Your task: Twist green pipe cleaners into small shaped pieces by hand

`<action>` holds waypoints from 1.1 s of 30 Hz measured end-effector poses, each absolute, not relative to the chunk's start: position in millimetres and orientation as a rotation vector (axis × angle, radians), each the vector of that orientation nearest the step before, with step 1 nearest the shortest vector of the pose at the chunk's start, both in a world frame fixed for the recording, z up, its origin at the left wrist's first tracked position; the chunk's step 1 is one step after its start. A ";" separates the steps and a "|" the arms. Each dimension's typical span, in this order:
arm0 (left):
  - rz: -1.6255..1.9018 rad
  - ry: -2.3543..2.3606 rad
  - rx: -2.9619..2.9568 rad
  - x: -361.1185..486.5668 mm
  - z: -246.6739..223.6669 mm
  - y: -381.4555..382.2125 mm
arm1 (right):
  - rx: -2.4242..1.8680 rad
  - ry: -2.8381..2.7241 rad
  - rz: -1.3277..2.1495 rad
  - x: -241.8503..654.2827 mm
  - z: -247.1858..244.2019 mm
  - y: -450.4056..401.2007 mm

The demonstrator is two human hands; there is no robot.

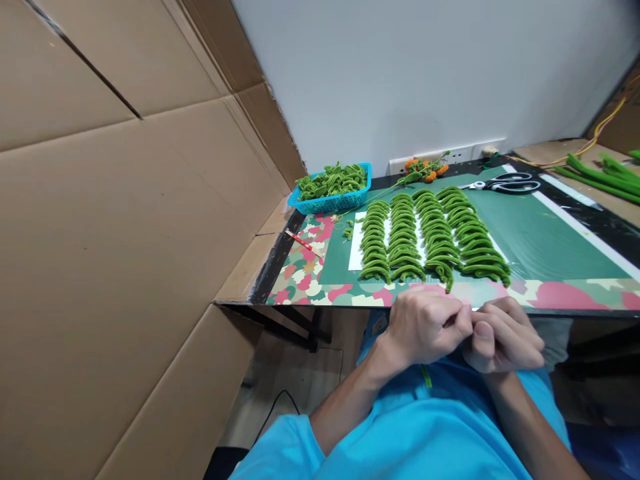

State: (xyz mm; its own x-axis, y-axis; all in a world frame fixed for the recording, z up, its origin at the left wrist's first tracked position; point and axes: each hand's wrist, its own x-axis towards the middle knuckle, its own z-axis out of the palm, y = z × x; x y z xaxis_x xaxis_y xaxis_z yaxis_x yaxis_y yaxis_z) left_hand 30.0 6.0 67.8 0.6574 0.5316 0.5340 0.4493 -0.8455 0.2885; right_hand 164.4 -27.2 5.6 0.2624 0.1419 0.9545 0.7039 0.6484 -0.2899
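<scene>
My left hand (425,323) is closed, its thumb and fingers pinched together just in front of the table's near edge. Beside it, fingertips almost meeting, my right hand (505,337) is also closed with the fingers curled in. What lies between the fingers is hidden. A short bright green strip (426,375) shows below my left hand against the blue clothing; I cannot tell whether it is held. Right beyond the hands, bent fuzzy green pipe cleaner pieces (433,233) lie in several neat columns on white paper (356,243).
A blue basket (333,202) of green curled pieces stands at the back left. Black-handled scissors (510,183) and orange flowers (425,170) lie behind the columns. A red-and-white stick (305,244) is at left. Long green stems (600,179) lie far right. Cardboard walls (150,220) rise at left.
</scene>
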 end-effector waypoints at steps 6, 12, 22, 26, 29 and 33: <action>1.091 0.746 2.792 29.9 52.2 7.5 | -0.834 -1.272 -0.455 164.9 4.0 -27.1; 1.218 0.699 2.784 29.9 43.4 7.7 | -0.867 -1.282 -0.458 165.8 2.6 -28.6; 1.364 0.663 2.803 32.0 45.2 8.3 | -0.859 -1.279 -0.497 165.6 -0.3 -25.7; 1.388 0.646 2.810 31.7 42.8 8.0 | -0.877 -1.274 -0.517 166.2 -3.6 -25.6; 1.319 0.662 2.857 30.2 38.2 7.4 | -0.905 -1.247 -0.519 165.8 -6.0 -26.3; 1.363 0.641 2.846 28.8 34.3 6.7 | -0.921 -1.224 -0.522 165.1 -8.4 -26.9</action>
